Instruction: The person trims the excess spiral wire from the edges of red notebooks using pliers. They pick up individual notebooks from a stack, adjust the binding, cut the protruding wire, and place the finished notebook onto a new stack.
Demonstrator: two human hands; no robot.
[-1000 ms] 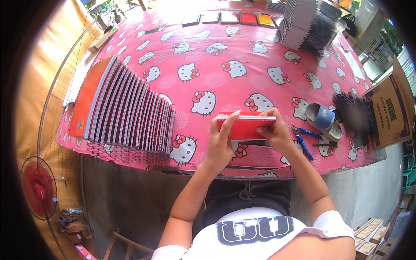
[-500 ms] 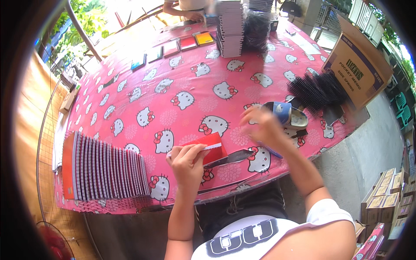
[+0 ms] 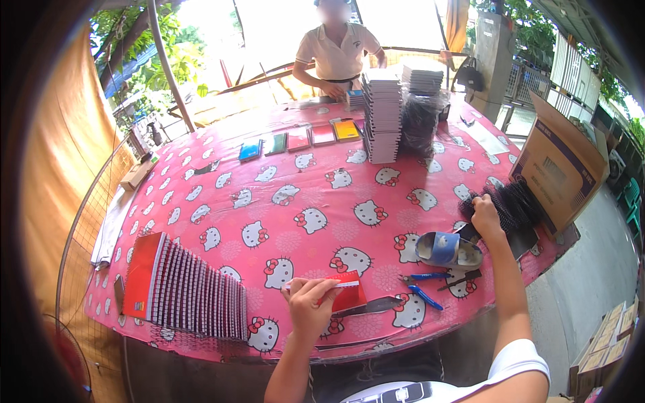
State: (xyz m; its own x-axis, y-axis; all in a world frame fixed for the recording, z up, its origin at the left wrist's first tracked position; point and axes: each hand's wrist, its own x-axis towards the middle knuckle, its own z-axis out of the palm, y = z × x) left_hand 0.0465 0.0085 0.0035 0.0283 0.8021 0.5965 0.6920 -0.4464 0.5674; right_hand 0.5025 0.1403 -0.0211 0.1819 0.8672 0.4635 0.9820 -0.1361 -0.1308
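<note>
The left hand pinches the edge of a red pocket notebook at the middle of the table's near edge, as it did half a second ago. The right hand, which was a blur above the blue slide sandal then and held the notebook with the left hand a second ago, has now reached the pile of black spiral binding coils by the table's right edge. Its fingers touch the pile; whether they grip a coil cannot be told. Blue-handled pliers, hidden behind the right arm before, show plainly.
</note>
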